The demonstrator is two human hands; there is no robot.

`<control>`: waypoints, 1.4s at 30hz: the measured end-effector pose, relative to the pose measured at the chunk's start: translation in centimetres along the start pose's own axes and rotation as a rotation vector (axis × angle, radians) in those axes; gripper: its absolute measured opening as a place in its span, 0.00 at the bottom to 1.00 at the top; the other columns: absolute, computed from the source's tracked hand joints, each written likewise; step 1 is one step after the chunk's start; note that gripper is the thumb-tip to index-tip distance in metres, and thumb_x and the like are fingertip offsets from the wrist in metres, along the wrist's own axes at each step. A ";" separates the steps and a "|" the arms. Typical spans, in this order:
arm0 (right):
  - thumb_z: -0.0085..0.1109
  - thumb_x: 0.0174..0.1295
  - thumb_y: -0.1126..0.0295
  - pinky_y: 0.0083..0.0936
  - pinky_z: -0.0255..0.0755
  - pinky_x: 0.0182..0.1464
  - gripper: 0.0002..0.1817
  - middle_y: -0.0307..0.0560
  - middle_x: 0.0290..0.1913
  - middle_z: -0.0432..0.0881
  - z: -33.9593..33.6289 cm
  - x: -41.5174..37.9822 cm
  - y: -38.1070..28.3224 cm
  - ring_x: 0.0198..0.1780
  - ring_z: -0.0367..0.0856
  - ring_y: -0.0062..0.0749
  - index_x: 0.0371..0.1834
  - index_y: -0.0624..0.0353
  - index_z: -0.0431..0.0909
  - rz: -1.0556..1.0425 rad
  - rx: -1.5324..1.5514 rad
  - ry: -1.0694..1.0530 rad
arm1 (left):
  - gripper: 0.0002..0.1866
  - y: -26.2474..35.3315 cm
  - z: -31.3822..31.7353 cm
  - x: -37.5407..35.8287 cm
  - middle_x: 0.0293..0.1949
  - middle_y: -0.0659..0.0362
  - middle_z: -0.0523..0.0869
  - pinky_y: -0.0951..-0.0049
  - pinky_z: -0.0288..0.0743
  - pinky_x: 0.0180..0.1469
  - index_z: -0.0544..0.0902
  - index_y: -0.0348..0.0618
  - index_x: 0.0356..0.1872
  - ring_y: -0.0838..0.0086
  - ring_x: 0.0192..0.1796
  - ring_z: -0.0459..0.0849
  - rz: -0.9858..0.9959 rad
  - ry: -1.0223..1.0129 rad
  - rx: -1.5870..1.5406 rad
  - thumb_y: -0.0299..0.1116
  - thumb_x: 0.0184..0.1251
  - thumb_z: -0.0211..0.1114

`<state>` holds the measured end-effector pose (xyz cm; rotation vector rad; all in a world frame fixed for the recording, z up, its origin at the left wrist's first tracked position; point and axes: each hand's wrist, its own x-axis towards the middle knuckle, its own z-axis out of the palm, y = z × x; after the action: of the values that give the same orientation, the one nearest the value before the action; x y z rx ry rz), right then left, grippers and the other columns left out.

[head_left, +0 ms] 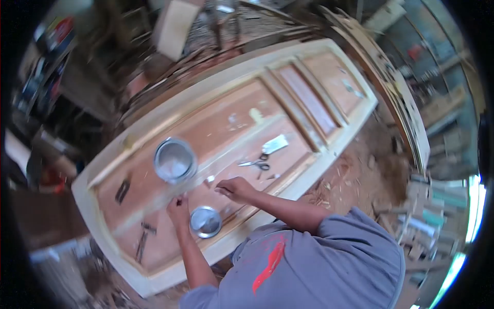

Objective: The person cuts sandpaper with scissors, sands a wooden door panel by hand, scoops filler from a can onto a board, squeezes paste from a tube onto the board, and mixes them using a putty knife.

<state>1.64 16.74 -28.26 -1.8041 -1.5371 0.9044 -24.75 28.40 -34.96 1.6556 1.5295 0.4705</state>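
A large wooden door panel (226,108) with a pale frame lies flat in front of me. My left hand (178,206) is over it, fingers pressed together, between a large round metal tin (175,160) and a smaller one (206,222); what it holds is too small to name. My right hand (232,189) is closed in a pinch, below the scissors (257,164); its contents are hidden. A small pale piece (209,180) lies between the hands. Near the scissors is a white packet (275,144).
A hammer (144,241) and a small dark tool (122,191) lie on the panel's left part. Long boards (396,98) lean beyond its right end. Wood scraps (422,226) are piled at the right, and shavings cover the floor (355,177).
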 end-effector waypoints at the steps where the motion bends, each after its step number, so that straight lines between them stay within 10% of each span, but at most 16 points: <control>1: 0.67 0.74 0.60 0.43 0.83 0.44 0.11 0.53 0.40 0.91 -0.4 -0.2 0.5 0.41 0.91 0.52 0.50 0.55 0.88 -0.035 0.058 0.091 | 0.13 0.5 0.9 -0.3 0.32 0.51 0.89 0.65 0.79 0.40 0.88 0.34 0.34 0.72 0.33 0.85 0.032 -0.023 -0.028 0.36 0.70 0.76; 11: 0.70 0.71 0.64 0.33 0.84 0.44 0.11 0.50 0.43 0.93 -11.3 -4.5 6.2 0.38 0.91 0.39 0.52 0.55 0.91 0.121 -0.012 0.130 | 0.10 11.7 8.5 -4.7 0.37 0.55 0.93 0.70 0.82 0.52 0.91 0.35 0.42 0.72 0.41 0.90 0.162 -0.182 -0.237 0.34 0.74 0.72; 19: 0.74 0.69 0.65 0.26 0.83 0.44 0.12 0.45 0.41 0.94 -31.1 -11.8 26.8 0.36 0.88 0.24 0.52 0.56 0.92 0.331 0.038 0.581 | 0.11 20.8 22.3 -7.8 0.37 0.54 0.93 0.68 0.83 0.52 0.91 0.35 0.42 0.70 0.42 0.91 0.192 -0.151 -0.148 0.35 0.74 0.72; 26: 0.70 0.69 0.61 0.38 0.83 0.44 0.14 0.55 0.37 0.91 -58.0 -15.5 58.8 0.38 0.91 0.44 0.44 0.62 0.89 0.437 -0.265 1.110 | 0.11 30.5 43.4 -13.0 0.35 0.54 0.93 0.67 0.83 0.51 0.91 0.35 0.43 0.71 0.40 0.89 0.086 -0.077 -0.079 0.34 0.73 0.73; 33: 0.73 0.66 0.57 0.48 0.71 0.72 0.25 0.61 0.60 0.86 -74.6 -12.4 70.6 0.67 0.79 0.59 0.61 0.58 0.84 0.694 -0.415 1.046 | 0.12 49.4 58.4 -18.6 0.42 0.52 0.95 0.67 0.84 0.48 0.93 0.38 0.46 0.70 0.44 0.93 0.196 -0.429 0.062 0.37 0.73 0.74; 36: 0.75 0.64 0.54 0.47 0.77 0.67 0.26 0.59 0.54 0.89 -76.4 -12.1 70.8 0.61 0.85 0.57 0.58 0.60 0.86 0.865 -0.599 0.931 | 0.12 54.6 62.3 -18.2 0.43 0.52 0.96 0.67 0.85 0.48 0.93 0.39 0.46 0.70 0.45 0.93 0.194 -0.495 0.098 0.37 0.73 0.74; 42: 0.76 0.67 0.58 0.31 0.82 0.39 0.18 0.47 0.35 0.91 -75.8 -14.5 73.8 0.33 0.87 0.33 0.48 0.61 0.90 0.584 0.268 0.790 | 0.15 59.3 72.3 -15.9 0.48 0.53 0.94 0.68 0.83 0.56 0.90 0.36 0.54 0.70 0.49 0.92 0.219 -0.640 -0.101 0.36 0.76 0.72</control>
<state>104.36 -9.70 -40.65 -2.0700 -0.3887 0.4846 63.84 -4.93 -29.10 1.6832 0.8487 0.1016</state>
